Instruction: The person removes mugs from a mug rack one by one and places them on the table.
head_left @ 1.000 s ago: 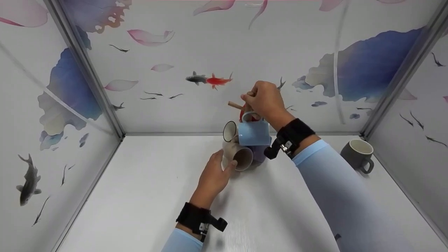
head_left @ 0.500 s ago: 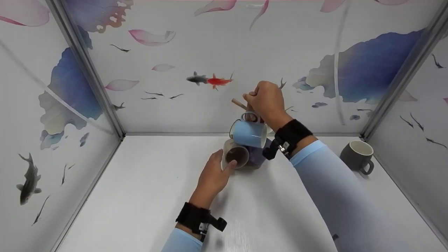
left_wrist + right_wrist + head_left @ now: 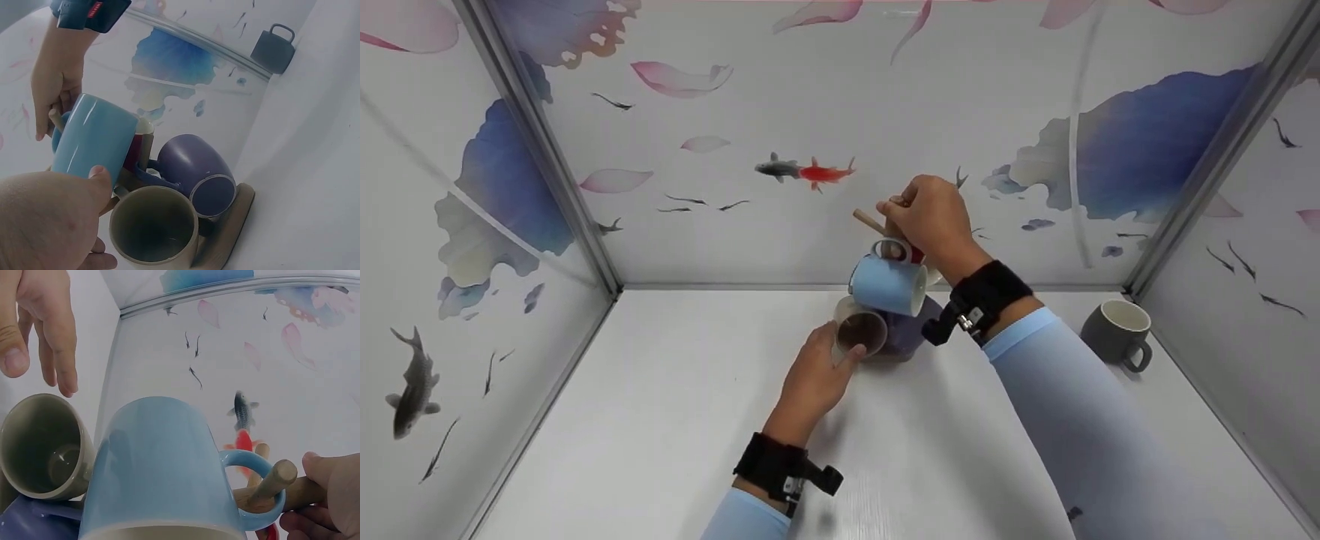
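My right hand (image 3: 934, 214) grips the top of a wooden mug tree (image 3: 304, 493), its fingers around the post. A light blue mug (image 3: 887, 285) hangs by its handle on a peg, tipped on its side. Below it hang a beige mug (image 3: 154, 225), mouth outward, and a purple mug (image 3: 191, 163). Part of a red mug (image 3: 134, 153) shows behind the blue one. My left hand (image 3: 817, 375) is at the beige mug with fingers extended; in the right wrist view its fingertips hang just above that mug's rim.
A dark grey mug (image 3: 1116, 330) stands upright on the white table (image 3: 675, 420) by the right wall. Printed panels with a metal frame (image 3: 547, 150) enclose the table at the back and both sides. The tree's wooden base (image 3: 239, 216) rests near the back wall.
The mug tree has turned in my right hand's grip; the blue and beige mugs have swung left. A dark-rimmed mug opening seen earlier at left is hidden now. My left hand has barely moved.
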Demonstrator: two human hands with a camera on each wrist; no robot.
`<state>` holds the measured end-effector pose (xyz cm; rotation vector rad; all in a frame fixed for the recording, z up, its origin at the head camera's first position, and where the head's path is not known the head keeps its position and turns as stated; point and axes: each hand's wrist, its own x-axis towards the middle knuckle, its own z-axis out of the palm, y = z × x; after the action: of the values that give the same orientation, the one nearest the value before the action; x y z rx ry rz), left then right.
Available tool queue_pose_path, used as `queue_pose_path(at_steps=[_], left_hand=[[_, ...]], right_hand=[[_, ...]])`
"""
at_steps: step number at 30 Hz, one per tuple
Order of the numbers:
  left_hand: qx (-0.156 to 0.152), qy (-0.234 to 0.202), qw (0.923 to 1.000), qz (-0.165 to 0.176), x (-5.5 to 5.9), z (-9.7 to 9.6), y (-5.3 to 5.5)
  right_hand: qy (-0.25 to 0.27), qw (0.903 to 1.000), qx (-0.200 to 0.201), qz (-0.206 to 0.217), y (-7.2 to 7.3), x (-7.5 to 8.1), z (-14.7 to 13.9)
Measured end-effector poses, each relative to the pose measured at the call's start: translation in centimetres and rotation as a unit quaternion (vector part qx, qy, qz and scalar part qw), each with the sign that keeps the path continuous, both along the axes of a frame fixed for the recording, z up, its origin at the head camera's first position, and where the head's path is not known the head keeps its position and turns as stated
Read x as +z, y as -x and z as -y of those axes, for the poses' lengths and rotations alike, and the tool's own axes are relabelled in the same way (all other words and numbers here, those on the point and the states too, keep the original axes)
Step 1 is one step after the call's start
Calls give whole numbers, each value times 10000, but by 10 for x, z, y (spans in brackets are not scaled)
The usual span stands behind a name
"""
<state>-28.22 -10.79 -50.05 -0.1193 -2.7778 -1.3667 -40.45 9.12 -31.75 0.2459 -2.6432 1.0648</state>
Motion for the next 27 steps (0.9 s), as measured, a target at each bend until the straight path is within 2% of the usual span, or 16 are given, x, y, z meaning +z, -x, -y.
queue_pose_path(at_steps=[6, 12, 17, 22, 27], left_hand=[[37, -10, 10000, 37, 0, 2, -2], [41, -89, 9999, -54, 5, 3, 0], [41, -53, 10000, -13, 7, 2, 0], [58, -43, 10000, -26, 8, 0, -1], [-47, -37, 9999, -110, 8, -1, -1]], right_hand=[[271, 9994, 150, 133, -7, -10, -13], [544, 9984, 175, -11, -17, -18, -25], [919, 9956, 184, 18, -27, -38, -40], [1314, 9909, 164, 221, -40, -60, -52], [1531, 9873, 184, 373, -53, -78, -56]])
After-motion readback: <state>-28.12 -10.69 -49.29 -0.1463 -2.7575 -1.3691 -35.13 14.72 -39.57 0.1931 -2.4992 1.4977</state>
